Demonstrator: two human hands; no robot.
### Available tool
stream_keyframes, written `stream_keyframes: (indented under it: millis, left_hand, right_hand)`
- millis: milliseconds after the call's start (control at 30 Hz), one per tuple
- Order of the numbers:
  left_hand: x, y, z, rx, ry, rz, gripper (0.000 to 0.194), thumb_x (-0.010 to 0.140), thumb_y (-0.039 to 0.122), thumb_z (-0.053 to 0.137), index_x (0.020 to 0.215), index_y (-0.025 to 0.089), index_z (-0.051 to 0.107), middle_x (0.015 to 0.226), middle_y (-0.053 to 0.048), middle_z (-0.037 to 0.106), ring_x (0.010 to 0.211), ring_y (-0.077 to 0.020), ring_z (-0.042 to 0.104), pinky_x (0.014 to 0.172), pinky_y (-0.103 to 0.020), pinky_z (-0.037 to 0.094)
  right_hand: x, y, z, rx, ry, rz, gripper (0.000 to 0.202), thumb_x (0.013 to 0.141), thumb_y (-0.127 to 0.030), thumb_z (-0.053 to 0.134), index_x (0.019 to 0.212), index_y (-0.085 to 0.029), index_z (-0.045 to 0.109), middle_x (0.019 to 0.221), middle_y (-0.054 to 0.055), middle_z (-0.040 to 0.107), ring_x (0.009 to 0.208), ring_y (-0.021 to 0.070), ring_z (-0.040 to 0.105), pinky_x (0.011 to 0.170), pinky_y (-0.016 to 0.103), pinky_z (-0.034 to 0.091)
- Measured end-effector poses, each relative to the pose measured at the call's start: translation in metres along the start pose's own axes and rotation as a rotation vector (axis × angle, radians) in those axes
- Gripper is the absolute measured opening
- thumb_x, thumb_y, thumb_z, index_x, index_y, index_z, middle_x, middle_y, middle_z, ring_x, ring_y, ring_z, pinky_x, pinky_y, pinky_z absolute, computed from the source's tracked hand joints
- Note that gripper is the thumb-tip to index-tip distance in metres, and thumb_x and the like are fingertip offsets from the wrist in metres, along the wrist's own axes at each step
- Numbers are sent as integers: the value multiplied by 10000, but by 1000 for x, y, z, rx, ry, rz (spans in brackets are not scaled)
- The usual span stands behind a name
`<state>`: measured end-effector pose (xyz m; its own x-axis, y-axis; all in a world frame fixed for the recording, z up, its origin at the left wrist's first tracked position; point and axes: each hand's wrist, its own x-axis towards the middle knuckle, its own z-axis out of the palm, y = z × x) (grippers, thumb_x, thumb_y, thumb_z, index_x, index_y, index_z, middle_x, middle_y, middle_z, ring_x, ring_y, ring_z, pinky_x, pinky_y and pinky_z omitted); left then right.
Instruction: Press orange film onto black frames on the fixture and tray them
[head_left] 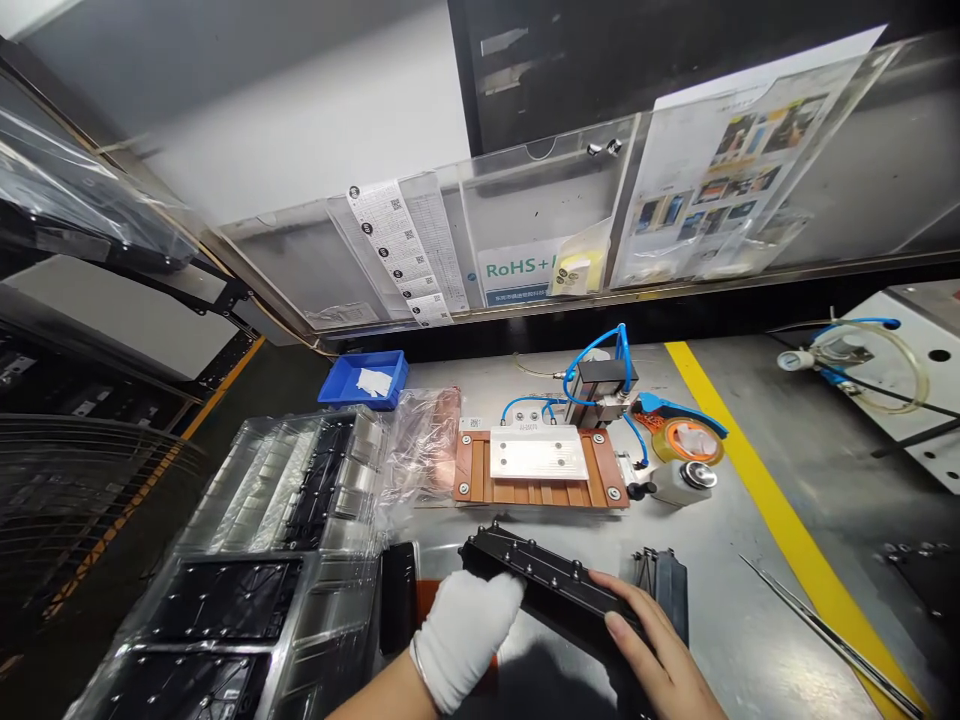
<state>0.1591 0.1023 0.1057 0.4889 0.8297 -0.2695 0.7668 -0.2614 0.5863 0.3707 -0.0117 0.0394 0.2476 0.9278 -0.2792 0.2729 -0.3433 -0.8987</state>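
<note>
A long black part (540,572) with several small metal studs along its top is held tilted above the metal bench. My left hand (469,635), in a white glove, closes on its near left side, and its fingertips are mostly hidden. My bare right hand (649,650) grips the other end, with thumb and fingers on its edges. Just behind it stands a brown fixture (474,465) with a silver plate (536,452) on top. Below my left hand lies an orange piece (427,598), partly covered, beside a dark flat object (397,600).
Clear plastic trays (352,600) with black parts stand at the left, a blue bin (375,375) behind them. A white bottle (686,482), a tape roll (690,440) and another black part (667,585) are on the right. Tweezers (817,625) lie near yellow tape (720,410).
</note>
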Motion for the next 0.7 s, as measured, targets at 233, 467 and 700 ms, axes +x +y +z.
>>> stream_keyframes:
  millis: [233, 467, 700]
  left_hand:
    - [-3, 38, 30, 493, -107, 426, 293, 852, 136, 526, 1111, 137, 663, 896, -152, 756, 711, -349, 734, 619, -494, 626]
    - [2, 26, 16, 585, -198, 374, 325, 917, 241, 523, 1237, 233, 580, 1137, -87, 737, 903, -299, 741, 691, -384, 642]
    - [3, -28, -11, 746, -185, 202, 304, 884, 64, 467, 1060, 186, 684, 741, -98, 726, 666, -289, 713, 619, -408, 593]
  right_hand:
    - [7, -5, 16, 63, -47, 24, 514, 954, -621, 401, 1305, -291, 580, 1381, 59, 563, 1349, 290, 441, 1145, 464, 370]
    - [2, -11, 7, 11, -75, 13, 535, 928, -651, 425, 1298, -304, 594, 1365, 52, 576, 1335, 292, 456, 1150, 492, 360]
    - [0, 6, -9, 8, -163, 124, 628, 911, -713, 388, 1344, -294, 567, 1423, 62, 534, 1375, 293, 417, 1159, 449, 353]
